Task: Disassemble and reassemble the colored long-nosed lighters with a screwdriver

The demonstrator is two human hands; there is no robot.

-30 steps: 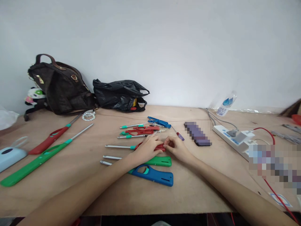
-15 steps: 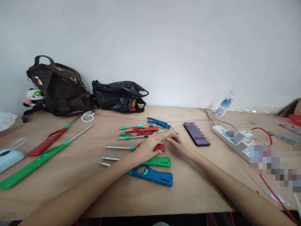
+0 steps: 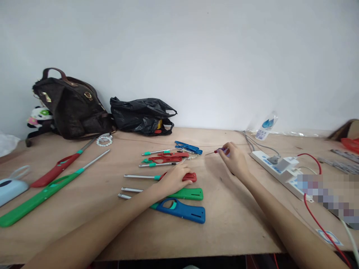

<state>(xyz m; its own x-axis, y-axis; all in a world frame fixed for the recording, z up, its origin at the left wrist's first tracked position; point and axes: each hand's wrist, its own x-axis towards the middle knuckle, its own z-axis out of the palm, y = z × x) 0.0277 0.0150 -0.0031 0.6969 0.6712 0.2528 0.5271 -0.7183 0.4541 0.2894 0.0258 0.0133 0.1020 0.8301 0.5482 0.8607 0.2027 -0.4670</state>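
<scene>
My left hand (image 3: pixel 176 176) lies over a red gas lighter (image 3: pixel 192 177), its fingers curled round the handle. My right hand (image 3: pixel 235 158) is closed on a thin screwdriver (image 3: pixel 217 151), whose metal shaft points left above the table. Just in front of my left hand lie a green gas lighter (image 3: pixel 192 193) and a blue gas lighter (image 3: pixel 193 213). Beyond it are opened lighter parts: a blue handle shell (image 3: pixel 188 147), red shell pieces (image 3: pixel 168 157) and metal tubes (image 3: pixel 157 152) with wires. A tiny metal piece (image 3: pixel 220 178) lies near my right forearm.
At left are a long red lighter (image 3: pixel 60 168), a long green lighter (image 3: pixel 47 192) and a light-blue device (image 3: pixel 13 192). A backpack (image 3: pixel 73 108), a black plastic bag (image 3: pixel 137 116) and a bottle (image 3: pixel 266 127) stand by the wall. A power strip (image 3: pixel 272 168) with cables is at right.
My right hand has moved right and away from the lighters and picked up the screwdriver. The phone seen earlier is now hidden behind that hand. My left hand stays on the red lighter.
</scene>
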